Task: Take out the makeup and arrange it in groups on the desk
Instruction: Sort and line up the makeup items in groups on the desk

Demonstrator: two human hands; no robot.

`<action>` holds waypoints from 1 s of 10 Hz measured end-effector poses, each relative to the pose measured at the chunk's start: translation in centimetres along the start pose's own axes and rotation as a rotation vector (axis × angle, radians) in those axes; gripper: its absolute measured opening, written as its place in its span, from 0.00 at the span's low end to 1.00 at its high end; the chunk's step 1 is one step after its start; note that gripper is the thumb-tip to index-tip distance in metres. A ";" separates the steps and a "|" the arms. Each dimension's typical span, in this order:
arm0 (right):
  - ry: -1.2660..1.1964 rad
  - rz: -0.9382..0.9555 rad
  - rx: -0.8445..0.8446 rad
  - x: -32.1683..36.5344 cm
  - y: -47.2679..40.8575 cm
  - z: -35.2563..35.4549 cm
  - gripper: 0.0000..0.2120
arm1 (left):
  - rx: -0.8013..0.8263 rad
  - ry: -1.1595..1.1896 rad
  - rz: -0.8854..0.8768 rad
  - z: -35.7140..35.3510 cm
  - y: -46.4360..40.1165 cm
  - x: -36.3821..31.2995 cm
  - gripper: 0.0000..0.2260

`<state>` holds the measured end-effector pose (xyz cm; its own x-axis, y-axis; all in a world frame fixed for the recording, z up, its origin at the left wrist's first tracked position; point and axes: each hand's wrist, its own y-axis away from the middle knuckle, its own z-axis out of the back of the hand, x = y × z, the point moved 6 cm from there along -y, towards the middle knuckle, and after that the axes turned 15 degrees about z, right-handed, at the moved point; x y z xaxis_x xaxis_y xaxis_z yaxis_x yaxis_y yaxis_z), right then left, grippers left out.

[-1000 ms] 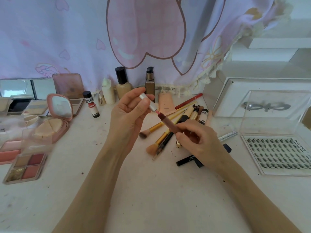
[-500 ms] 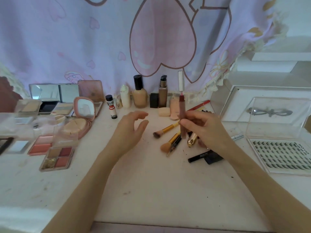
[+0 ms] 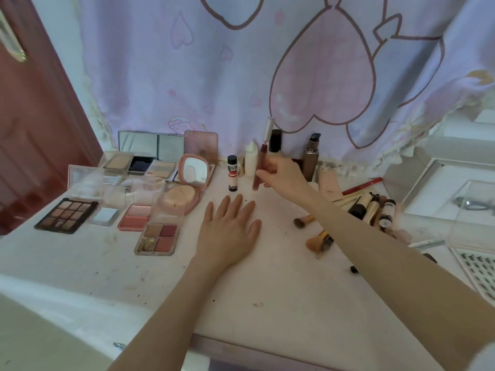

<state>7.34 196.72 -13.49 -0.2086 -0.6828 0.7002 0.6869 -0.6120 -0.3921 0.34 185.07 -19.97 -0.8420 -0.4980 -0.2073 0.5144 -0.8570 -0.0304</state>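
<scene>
Nearest the desk (image 3: 281,303) edge, the left hand (image 3: 227,231) lay flat, fingers straight, holding nothing. Left of it sat open cases: a four-pan palette (image 3: 158,238), a blush palette (image 3: 134,216), a dark eyeshadow palette (image 3: 67,215) and a round pink compact (image 3: 184,188) with its puff showing. Right, the forearm hid part of the brush pile (image 3: 318,241) (a lash tray was cut off at the edge). Farther back, the right hand (image 3: 281,175) pinched a lip gloss tube (image 3: 258,170), upright, base at the desk beside a small red-and-white bottle (image 3: 232,174); its silver cap rose above the fingers. Bottles (image 3: 312,156) behind were partly hidden.
</scene>
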 end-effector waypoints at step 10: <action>0.072 0.012 0.015 -1.5 -0.9 -3.0 0.07 | -0.015 0.034 -0.010 0.0 -0.1 -0.1 0.23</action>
<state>4.94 197.06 -15.97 -0.2493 -0.7173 0.6506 0.7002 -0.5977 -0.3906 0.36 185.17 -19.96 -0.8413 -0.4844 -0.2402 0.5085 -0.8598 -0.0471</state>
